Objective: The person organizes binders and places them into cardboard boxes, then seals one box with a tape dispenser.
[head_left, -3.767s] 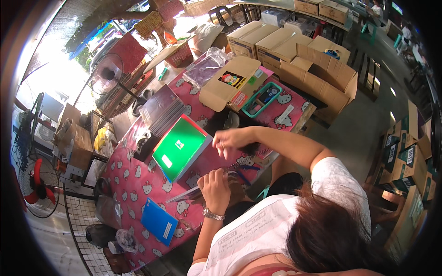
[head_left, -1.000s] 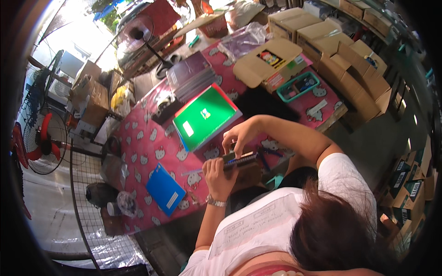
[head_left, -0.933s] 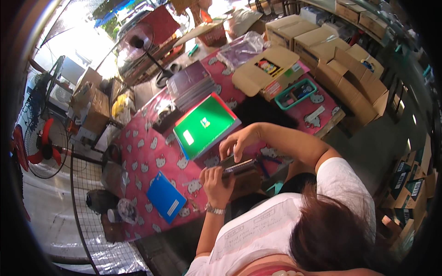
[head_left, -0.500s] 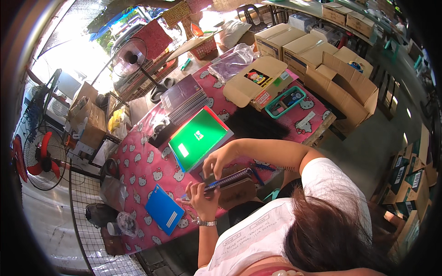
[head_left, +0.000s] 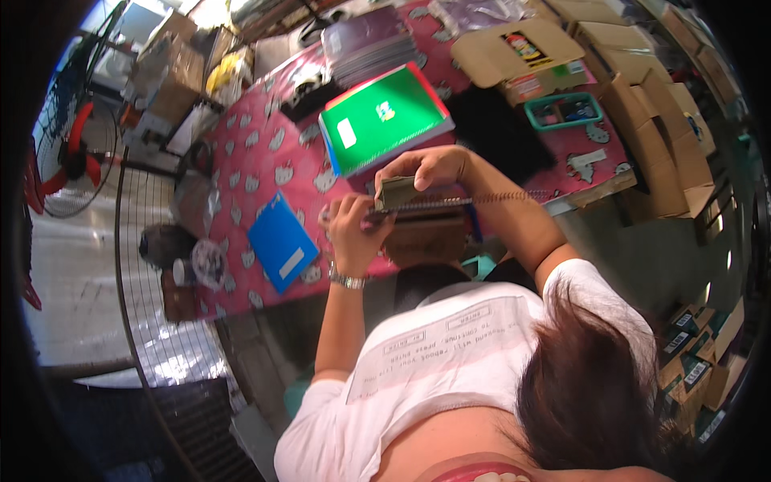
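Observation:
At the near edge of the table I hold a notebook seen almost edge-on. My left hand (head_left: 357,229), with a metal watch on its wrist, is closed around the notebook's left end. My right hand (head_left: 426,167) pinches a flat grey-brown piece (head_left: 397,194) at the notebook; whether it is a cover or a separate part I cannot tell. A thin dark spiral coil (head_left: 502,198) sticks out to the right, past my right forearm. Below the notebook is a brown block-like surface (head_left: 430,239). A blue notebook (head_left: 281,237) lies flat to the left.
A stack of notebooks with a green one on top (head_left: 393,116) lies beyond my hands on the pink patterned tablecloth (head_left: 241,165). Farther back are a purple stack (head_left: 369,40), a black cloth-like item (head_left: 494,132), a teal tray (head_left: 562,111) and cardboard boxes (head_left: 658,153).
My right hand has gone from hovering above the notebook to pinching the grey-brown piece, now turned up toward me. The whole view has shifted, with the table now higher in it.

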